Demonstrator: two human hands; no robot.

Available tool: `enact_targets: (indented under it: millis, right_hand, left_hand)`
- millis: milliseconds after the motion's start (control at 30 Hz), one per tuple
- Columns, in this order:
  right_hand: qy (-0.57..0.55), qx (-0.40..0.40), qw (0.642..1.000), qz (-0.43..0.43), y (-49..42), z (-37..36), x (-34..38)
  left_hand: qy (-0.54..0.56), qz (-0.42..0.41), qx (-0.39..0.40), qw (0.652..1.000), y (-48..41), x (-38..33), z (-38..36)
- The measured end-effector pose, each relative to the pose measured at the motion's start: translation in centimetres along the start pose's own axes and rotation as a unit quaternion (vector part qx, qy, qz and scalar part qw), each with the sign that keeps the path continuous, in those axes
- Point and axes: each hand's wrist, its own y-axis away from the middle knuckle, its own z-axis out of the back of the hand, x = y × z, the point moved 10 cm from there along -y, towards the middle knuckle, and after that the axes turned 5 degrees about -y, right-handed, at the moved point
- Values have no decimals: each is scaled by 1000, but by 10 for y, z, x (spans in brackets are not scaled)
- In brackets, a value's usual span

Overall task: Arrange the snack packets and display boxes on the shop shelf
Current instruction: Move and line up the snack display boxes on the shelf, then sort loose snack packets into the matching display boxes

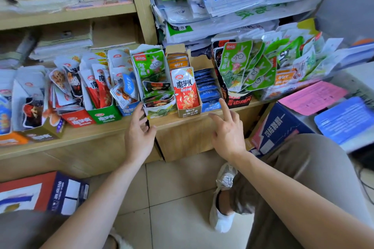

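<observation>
Nothing is held: the left hand [139,129] is spread, the torn green-and-white cardboard box [159,112] at its 1 o'clock. The right hand [228,131] has its forefinger extended toward the blue cardboard box [210,106]. Boxes are best squared by their bases.

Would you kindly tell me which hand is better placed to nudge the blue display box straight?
Right, probably. The right hand points its index finger at the blue display box; the left hand hovers by the box of green packets, farther off.

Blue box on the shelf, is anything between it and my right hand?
Nothing visible. The right hand has its index fingertip at, or almost at, the front of the blue box, beside the black box.
</observation>
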Motion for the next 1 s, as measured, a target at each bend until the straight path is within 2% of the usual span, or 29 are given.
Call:
enact_targets:
  millis: [133, 233, 300, 400, 533, 600, 667, 767, 833, 1000]
  right_hand:
    - [-10, -48, 998, 43, -6, 11, 19]
    - [-109, -62, 987, 96, -26, 20, 42]
    - [-192, -63, 974, 99, -49, 30, 52]
    - [-234, -38, 968, 84, -90, 41, 66]
    - [-175, 26, 982, 69, -133, 28, 74]
    - [-154, 18, 986, 67, -144, 25, 70]
    - [-176, -9, 982, 71, -148, 29, 66]
    - [-208, -31, 976, 63, -145, 33, 60]
    - [-218, -34, 974, 48, -143, 33, 55]
    - [-288, -44, 957, 5, -137, 41, 44]
  left_hand:
    - [-18, -20, -8, 1000, 0, -3, 6]
    - [-46, -65, -65, 995, 1, -17, 20]
    - [-72, -119, -124, 983, 4, -38, 34]
    - [-159, -240, -135, 948, 4, -81, 36]
    - [-295, -302, -46, 905, -18, -99, 15]
    - [-341, -344, -43, 874, -27, -106, 13]
    - [-374, -380, -71, 843, -37, -117, 17]
    - [-409, -368, -125, 826, -59, -132, 27]
    - [-420, -329, -140, 834, -76, -135, 32]
    - [-400, -265, -110, 870, -100, -122, 33]
